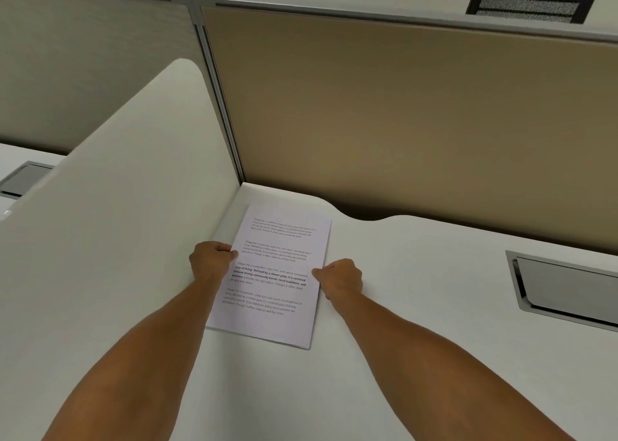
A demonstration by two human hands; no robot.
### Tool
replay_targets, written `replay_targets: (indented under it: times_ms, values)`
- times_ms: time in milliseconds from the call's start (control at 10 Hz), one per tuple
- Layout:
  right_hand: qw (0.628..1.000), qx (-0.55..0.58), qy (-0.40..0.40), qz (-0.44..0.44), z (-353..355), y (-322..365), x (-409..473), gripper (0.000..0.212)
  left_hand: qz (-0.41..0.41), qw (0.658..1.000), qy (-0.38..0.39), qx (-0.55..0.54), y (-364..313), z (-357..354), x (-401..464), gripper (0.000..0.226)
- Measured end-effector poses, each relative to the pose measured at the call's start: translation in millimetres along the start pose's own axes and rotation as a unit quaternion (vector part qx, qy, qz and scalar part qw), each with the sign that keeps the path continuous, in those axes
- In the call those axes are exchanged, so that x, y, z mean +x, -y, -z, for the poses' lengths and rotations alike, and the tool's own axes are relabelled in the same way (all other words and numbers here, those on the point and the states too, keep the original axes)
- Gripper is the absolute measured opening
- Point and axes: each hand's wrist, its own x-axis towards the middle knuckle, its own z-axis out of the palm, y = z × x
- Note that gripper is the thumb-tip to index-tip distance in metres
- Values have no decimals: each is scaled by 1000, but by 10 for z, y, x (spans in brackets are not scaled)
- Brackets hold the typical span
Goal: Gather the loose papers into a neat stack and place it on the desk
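A stack of white printed papers lies on the white desk, near its back left corner, with the edges lined up. My left hand grips the stack's left edge, thumb on top of the sheet. My right hand pinches the right edge, fingers curled. The stack's near edge casts a thin shadow on the desk; I cannot tell whether it rests fully flat. How many sheets lie under the top one is hidden.
A white side divider rises close to the left of the stack. A tan partition panel stands behind the desk. A grey cable hatch is set into the desk at the right. Black chair backs show beyond the partition.
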Motion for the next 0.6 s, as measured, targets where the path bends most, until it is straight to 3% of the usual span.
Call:
replay_targets:
  times_ms: [400,500,600]
  values:
    - [999,-37,5,6,-40,51,60,29,-23,996,-9,86,-49,35,26,31]
    - [1000,-12,22,-1,-9,35,82,24,-31,994,-7,108,-98,119,-18,33]
    - [998,31,46,2,26,-32,50,6,-48,992,-2,120,-174,179,-93,35]
